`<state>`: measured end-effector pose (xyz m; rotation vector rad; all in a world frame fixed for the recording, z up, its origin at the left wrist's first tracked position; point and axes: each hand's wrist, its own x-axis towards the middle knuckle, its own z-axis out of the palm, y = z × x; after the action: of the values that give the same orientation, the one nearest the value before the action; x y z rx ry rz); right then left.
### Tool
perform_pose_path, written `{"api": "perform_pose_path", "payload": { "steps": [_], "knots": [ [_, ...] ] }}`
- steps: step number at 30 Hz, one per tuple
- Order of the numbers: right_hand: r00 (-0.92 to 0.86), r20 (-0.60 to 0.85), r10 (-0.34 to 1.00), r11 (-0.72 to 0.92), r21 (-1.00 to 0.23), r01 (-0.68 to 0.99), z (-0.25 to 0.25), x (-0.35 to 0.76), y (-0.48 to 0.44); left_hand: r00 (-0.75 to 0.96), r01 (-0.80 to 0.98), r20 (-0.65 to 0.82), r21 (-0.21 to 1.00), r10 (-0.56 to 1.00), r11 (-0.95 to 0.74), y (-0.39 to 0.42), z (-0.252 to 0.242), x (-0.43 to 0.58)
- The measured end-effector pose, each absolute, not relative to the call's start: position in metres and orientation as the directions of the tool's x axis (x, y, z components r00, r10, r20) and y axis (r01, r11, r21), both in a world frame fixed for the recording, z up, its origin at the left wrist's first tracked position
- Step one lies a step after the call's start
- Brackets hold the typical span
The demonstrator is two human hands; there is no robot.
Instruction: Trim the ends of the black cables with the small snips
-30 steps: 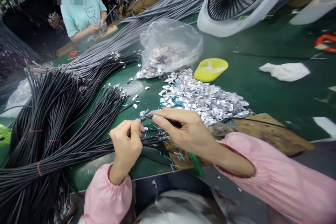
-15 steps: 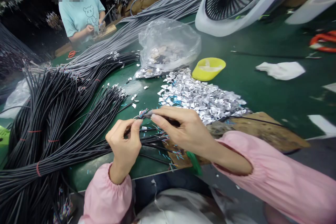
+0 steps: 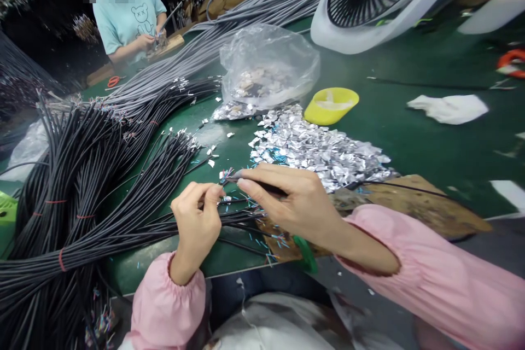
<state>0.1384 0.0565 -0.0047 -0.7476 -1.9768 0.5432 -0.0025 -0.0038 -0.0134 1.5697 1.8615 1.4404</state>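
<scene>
My left hand [image 3: 197, 212] is closed, thumb against forefinger, on the end of a black cable. Coloured wires [image 3: 225, 175] fan out from that cable end just beyond the fingertips. In my right hand [image 3: 287, 194] is a slim dark tool that looks like tweezers [image 3: 234, 177], its pointed tip at the wires. The palm hides most of the tool. Below the hands lie more black cable ends [image 3: 241, 217] with bared coloured wires.
Bundles of black cables [image 3: 123, 186] fill the left. Foil scraps [image 3: 320, 153] are heaped beyond my right hand, near a clear plastic bag [image 3: 270, 65] and a yellow cup [image 3: 332, 106]. A white fan [image 3: 369, 5] stands behind. A co-worker [image 3: 127, 16] works at the far left.
The coloured wires at the cable end look more spread apart. Both hands keep their grip and nearly the same place, while the whole view has shifted slightly.
</scene>
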Motion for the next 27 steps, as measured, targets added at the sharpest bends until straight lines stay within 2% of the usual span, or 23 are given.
{"api": "perform_pose_path", "payload": {
  "steps": [4,6,8,10,12,15,20,27],
  "knots": [
    [-0.406,0.594,0.695,0.712,-0.646,0.274,-0.005,0.139,0.057,-0.294,0.266,0.047,0.963,0.955,0.035,-0.001,-0.009,-0.005],
    [-0.391,0.565,0.727,0.679,-0.678,0.282,-0.006,0.139,0.058,-0.290,0.212,-0.002,0.975,0.957,0.067,0.000,-0.007,-0.005],
    [-0.367,0.499,0.785,0.603,-0.749,0.274,-0.005,0.138,0.058,-0.345,0.283,0.093,0.959,0.934,0.009,0.000,-0.007,-0.003],
    [-0.362,0.403,0.841,0.500,-0.834,0.233,-0.003,0.138,0.058,-0.391,0.419,0.259,0.905,0.883,-0.080,-0.001,-0.010,0.000],
    [-0.369,0.325,0.871,0.413,-0.890,0.192,-0.001,0.137,0.058,-0.383,0.538,0.402,0.829,0.832,-0.153,-0.002,-0.013,0.003],
    [-0.391,0.258,0.883,0.344,-0.925,0.165,0.002,0.135,0.059,-0.320,0.645,0.522,0.732,0.791,-0.221,-0.003,-0.016,0.005],
    [-0.416,0.226,0.881,0.309,-0.940,0.143,0.001,0.134,0.061,-0.249,0.727,0.587,0.639,0.770,-0.252,-0.003,-0.015,0.004],
    [-0.443,0.266,0.856,0.340,-0.935,0.096,0.000,0.135,0.062,-0.300,0.690,0.539,0.692,0.787,-0.211,-0.004,-0.014,0.002]
  ]
}}
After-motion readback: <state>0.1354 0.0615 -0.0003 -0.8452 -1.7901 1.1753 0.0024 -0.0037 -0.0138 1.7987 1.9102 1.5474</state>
